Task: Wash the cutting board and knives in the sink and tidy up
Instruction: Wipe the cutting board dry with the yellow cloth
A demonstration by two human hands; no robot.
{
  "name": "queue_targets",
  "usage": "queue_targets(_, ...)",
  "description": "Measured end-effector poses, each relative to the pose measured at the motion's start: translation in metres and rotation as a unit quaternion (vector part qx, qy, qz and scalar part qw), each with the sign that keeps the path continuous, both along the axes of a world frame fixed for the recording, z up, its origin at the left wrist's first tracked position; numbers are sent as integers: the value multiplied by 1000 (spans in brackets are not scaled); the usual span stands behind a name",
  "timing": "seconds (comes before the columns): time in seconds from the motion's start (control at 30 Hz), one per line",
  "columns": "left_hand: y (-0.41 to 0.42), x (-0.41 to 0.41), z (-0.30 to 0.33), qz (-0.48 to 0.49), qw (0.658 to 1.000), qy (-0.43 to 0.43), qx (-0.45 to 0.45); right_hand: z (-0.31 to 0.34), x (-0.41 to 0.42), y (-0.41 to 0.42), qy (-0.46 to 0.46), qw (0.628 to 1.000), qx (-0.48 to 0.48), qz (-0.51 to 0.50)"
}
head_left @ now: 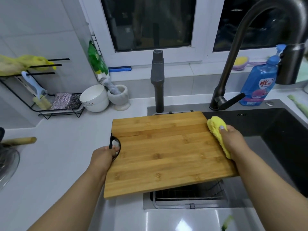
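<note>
A bamboo cutting board (166,152) is held flat above the left part of the dark sink (273,130). My left hand (104,156) grips the board's black handle ring (116,144) at its left edge. At the board's right edge my right hand (233,140) holds a yellow cloth (216,125) against the wood. No knife is in view.
A tall dark faucet (233,64) arches over the sink, with a second dark tap (157,84) behind the board. Blue dish soap bottle (260,80) stands at the back right. White bowl (95,99), mortar (119,97) and wire rack (50,100) sit on the left counter. A wire basket (191,194) lies under the board.
</note>
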State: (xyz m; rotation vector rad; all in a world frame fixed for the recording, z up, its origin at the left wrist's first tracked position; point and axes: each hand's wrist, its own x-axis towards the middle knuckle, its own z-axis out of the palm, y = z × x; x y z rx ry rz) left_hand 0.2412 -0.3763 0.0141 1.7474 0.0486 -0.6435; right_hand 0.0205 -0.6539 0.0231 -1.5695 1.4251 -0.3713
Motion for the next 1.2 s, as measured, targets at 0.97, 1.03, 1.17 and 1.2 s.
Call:
queue_targets(0.97,18,17,24,-49,989,108,-94,24,4,23,-101,994,-15,-44)
queue_targets(1.03,16,26,29,-35,993,97,-54,26,4,22,-138,988,-3,-70)
queue_targets(1.17,10,34,41,-21,995,99,4,32,5,20,-207,969,38,-131)
queue_targets(1.2,8,34,43,-21,994,102,15,34,5,19,-216,965,48,-142)
